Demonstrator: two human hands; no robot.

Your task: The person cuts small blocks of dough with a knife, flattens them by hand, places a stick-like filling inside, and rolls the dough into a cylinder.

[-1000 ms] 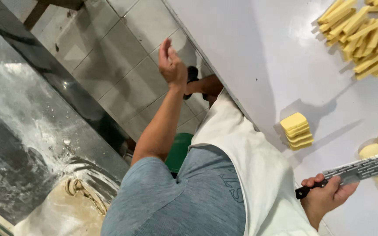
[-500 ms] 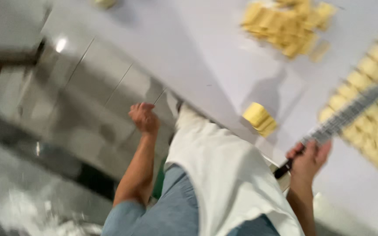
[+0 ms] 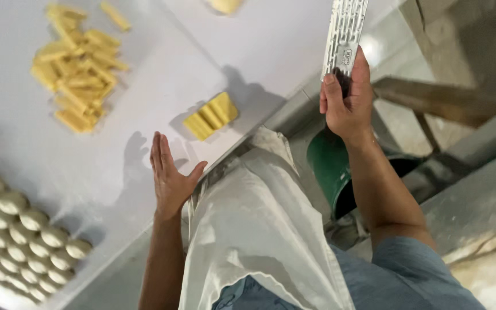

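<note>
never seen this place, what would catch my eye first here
The long ridged metal blade stands out, gripped by its dark handle in one hand, held off the table's edge. The other hand lies open and flat on the white table, beside a small stack of yellow dough slabs. Rows of pale round dough pieces fill the lower left corner.

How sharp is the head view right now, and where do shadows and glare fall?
Head view: mostly sharp; left hand casts a soft shadow on the white table; the stack of yellow dough slabs shadows too; glare on the floor beside the ridged metal blade in the right hand.
</note>
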